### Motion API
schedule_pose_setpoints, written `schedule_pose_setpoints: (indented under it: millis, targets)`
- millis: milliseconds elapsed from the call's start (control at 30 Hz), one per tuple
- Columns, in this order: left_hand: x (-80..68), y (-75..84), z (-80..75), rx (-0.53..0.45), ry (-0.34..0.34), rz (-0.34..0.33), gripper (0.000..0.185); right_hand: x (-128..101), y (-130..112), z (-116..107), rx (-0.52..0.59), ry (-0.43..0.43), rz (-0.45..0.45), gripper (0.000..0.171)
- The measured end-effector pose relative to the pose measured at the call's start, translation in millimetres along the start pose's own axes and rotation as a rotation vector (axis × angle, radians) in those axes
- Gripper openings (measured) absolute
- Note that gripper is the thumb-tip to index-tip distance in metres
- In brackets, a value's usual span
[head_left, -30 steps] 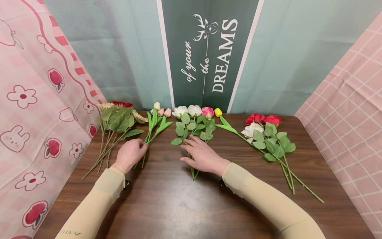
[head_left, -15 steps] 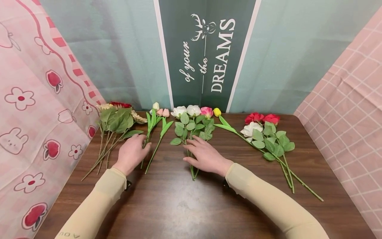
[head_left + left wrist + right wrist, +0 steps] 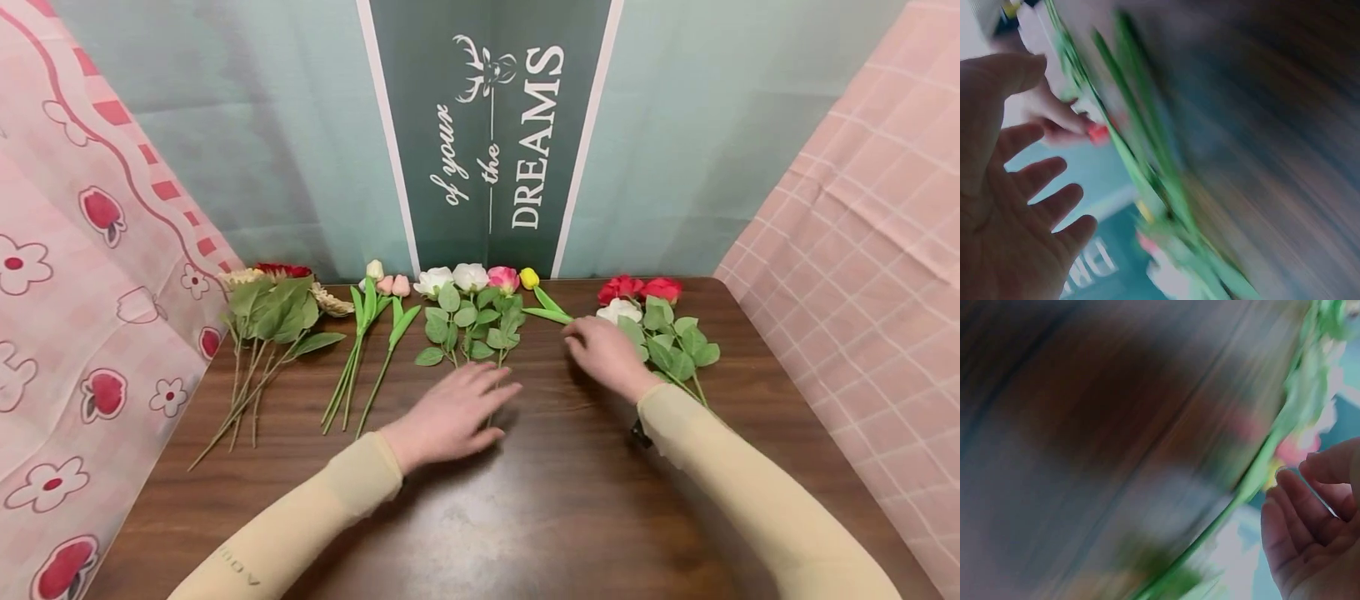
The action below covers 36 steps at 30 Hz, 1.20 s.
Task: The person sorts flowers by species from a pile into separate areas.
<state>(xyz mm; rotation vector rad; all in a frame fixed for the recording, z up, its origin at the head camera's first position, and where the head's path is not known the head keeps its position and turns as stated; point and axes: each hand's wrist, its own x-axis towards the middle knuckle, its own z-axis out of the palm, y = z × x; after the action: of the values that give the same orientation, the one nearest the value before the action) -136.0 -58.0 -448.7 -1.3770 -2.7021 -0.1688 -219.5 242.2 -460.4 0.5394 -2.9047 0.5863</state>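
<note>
While over the near stems of the white-and-pink rose bunch (image 3: 471, 321), left hand (image 3: 450, 414) flat, fingers apart; right hand (image 3: 609, 357) loosely spread, hovering by the red-and-white roses (image 3: 660, 329).

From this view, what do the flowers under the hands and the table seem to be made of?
The roses beneath the left hand look artificial, probably fabric petals and leaves on plastic stems: the stems are evenly bright green and the leaves matte and identical. The red and white roses by the right hand look the same. The table appears to be dark wood or wood-grain laminate, with a slight sheen.
</note>
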Motion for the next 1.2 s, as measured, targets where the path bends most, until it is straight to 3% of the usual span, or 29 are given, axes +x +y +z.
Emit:
schedule_pose_setpoints:
  millis: [167, 367, 567, 767, 900, 1000, 1100, 1200]
  targets:
    - [34.3, 41.5, 6.3, 0.059, -0.058, 0.153, 0.071, -12.6, 43.1, -13.9, -0.034, -0.054, 0.136, 0.019]
    - [57.6, 71.7, 10.0, 0.087, -0.086, 0.223, 0.066, -22.9, 61.8, -20.9, -0.138, -0.085, 0.183, 0.007]
    - [61.7, 77.0, 13.0, 0.056, -0.086, 0.224, 0.062, -25.6, 62.4, -26.2, -0.153, -0.113, 0.195, 0.009]
    - [58.1, 68.2, 12.3, 0.006, -0.063, 0.198, 0.059, -26.8, 58.9, -33.4, -0.035, -0.108, 0.231, 0.010]
    - [55.7, 58.0, 11.2, -0.042, -0.037, 0.142, 0.056, -26.3, 51.8, -38.1, 0.059, -0.071, 0.241, 0.012]
    - [53.7, 48.4, 9.9, -0.120, 0.003, 0.060, 0.051, -27.2, 39.1, -39.7, 0.145, -0.038, 0.246, 0.015]
    - [50.7, 35.6, 7.2, -0.266, 0.065, -0.098, 0.045, -28.7, 17.5, -37.7, 0.252, -0.001, 0.237, 0.014]
    - [48.1, 20.1, 3.4, -0.496, 0.166, -0.299, 0.040, -30.0, -10.2, -30.4, 0.363, 0.043, 0.216, 0.012]
